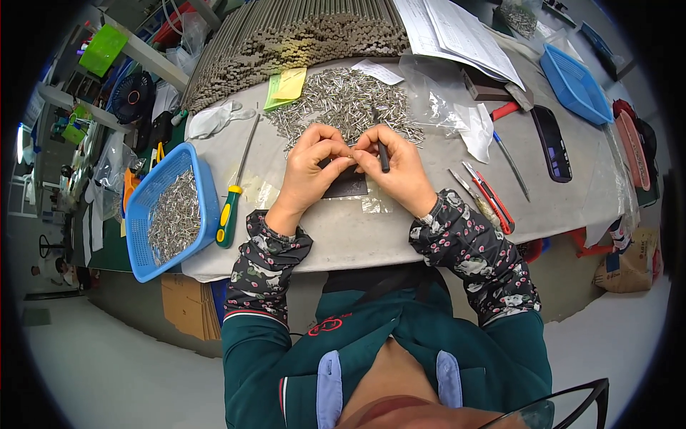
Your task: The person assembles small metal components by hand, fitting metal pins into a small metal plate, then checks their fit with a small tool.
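My left hand (312,170) and my right hand (397,166) meet fingertip to fingertip over the table, in front of a heap of small silvery metal pins (336,100). My left thumb and forefinger are pinched together. Whatever sits between them is too small to make out. A slim black pen-like tool (384,157) is held in my right hand, pointing away from me, while that thumb and forefinger also pinch at the same spot. Beneath both hands lies a dark flat plate (346,187), partly covered by them, with clear tape at its sides.
Left stand a blue basket (209,193) of pins and a green-yellow screwdriver (227,218). Right lie a red cutter (493,200), a blue pen (511,166), a phone (552,143) and a hammer (520,96). Stacked metal rods (307,36) fill the back; papers (457,36) lie beside them.
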`<action>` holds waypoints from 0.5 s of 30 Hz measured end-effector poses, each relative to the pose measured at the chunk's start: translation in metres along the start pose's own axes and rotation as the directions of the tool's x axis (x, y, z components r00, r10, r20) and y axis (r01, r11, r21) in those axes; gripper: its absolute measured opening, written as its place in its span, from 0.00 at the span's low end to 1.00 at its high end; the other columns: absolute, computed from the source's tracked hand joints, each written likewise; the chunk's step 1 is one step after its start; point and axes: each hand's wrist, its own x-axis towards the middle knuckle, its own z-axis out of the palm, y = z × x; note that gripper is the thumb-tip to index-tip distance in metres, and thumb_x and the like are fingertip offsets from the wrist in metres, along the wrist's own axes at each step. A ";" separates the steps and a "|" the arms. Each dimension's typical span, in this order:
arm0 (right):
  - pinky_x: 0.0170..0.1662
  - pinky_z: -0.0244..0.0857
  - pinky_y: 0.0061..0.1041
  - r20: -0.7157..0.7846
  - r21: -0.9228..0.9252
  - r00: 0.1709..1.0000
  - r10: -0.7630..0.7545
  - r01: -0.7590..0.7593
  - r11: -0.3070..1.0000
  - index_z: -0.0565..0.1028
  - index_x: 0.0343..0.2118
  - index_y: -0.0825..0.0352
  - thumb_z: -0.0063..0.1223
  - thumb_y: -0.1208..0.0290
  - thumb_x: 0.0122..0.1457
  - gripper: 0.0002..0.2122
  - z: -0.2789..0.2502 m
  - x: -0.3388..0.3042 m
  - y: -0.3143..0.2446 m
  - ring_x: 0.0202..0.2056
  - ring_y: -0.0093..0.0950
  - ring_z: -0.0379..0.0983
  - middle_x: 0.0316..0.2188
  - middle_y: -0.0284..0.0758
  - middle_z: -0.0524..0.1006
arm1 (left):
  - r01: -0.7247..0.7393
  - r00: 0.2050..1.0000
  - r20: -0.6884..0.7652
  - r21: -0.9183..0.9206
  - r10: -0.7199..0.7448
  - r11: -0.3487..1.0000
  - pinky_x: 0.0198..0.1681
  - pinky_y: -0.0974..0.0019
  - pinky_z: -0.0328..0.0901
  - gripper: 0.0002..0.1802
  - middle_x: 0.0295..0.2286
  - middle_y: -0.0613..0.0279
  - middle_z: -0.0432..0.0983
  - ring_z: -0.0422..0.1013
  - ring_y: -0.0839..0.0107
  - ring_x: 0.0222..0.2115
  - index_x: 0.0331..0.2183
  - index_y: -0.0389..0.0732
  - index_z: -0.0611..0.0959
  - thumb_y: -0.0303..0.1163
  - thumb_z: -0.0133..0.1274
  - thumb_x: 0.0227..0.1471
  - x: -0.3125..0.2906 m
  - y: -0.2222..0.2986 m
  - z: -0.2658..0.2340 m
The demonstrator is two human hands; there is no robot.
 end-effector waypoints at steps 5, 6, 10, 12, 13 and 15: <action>0.24 0.64 0.27 0.037 -0.519 0.902 -0.431 0.386 0.763 0.72 0.26 0.64 0.57 0.71 0.47 0.06 -0.002 0.003 -0.006 0.21 0.32 0.71 0.18 0.35 0.73 | -0.028 0.999 -0.027 0.042 0.030 0.999 0.26 0.73 0.64 0.08 0.27 0.62 0.69 0.68 0.73 0.26 0.23 0.35 0.78 0.19 0.58 0.33 0.002 -0.002 -0.006; 0.24 0.64 0.27 0.043 -0.514 0.902 -0.429 0.388 0.765 0.72 0.26 0.64 0.57 0.71 0.47 0.06 0.000 0.004 -0.006 0.21 0.32 0.71 0.18 0.35 0.73 | -0.054 0.998 -0.018 0.076 0.056 0.996 0.26 0.72 0.64 0.08 0.27 0.62 0.69 0.68 0.72 0.25 0.23 0.35 0.78 0.19 0.58 0.33 0.002 -0.002 -0.009; 0.22 0.62 0.30 0.128 -0.591 0.885 -0.448 0.431 0.682 0.72 0.24 0.63 0.58 0.67 0.46 0.08 0.015 0.008 -0.007 0.20 0.33 0.70 0.17 0.34 0.72 | -0.070 0.997 -0.004 0.172 0.071 0.983 0.28 0.69 0.64 0.08 0.26 0.62 0.70 0.68 0.68 0.26 0.22 0.38 0.77 0.23 0.59 0.32 -0.005 -0.007 -0.025; 0.22 0.62 0.30 0.154 -0.561 0.880 -0.448 0.452 0.694 0.71 0.23 0.63 0.58 0.67 0.46 0.08 0.022 0.010 -0.011 0.20 0.33 0.70 0.17 0.34 0.72 | -0.219 0.976 0.046 0.233 0.214 0.948 0.30 0.66 0.63 0.08 0.26 0.63 0.70 0.68 0.65 0.27 0.22 0.40 0.77 0.26 0.59 0.32 -0.003 -0.007 -0.031; 0.22 0.62 0.30 0.166 -0.582 0.876 -0.452 0.457 0.673 0.71 0.23 0.64 0.58 0.67 0.47 0.08 0.024 0.008 -0.011 0.20 0.34 0.69 0.16 0.35 0.71 | -0.259 0.966 0.069 0.256 0.250 0.931 0.31 0.66 0.62 0.08 0.26 0.63 0.70 0.68 0.65 0.27 0.22 0.40 0.76 0.27 0.59 0.32 -0.005 -0.007 -0.035; 0.22 0.61 0.31 0.194 -0.583 0.866 -0.460 0.479 0.656 0.71 0.23 0.64 0.57 0.68 0.47 0.07 0.031 0.005 -0.011 0.20 0.34 0.69 0.16 0.35 0.71 | -0.332 0.943 0.120 0.298 0.310 0.895 0.32 0.65 0.61 0.09 0.27 0.64 0.69 0.68 0.66 0.28 0.22 0.40 0.75 0.28 0.58 0.33 -0.007 -0.007 -0.040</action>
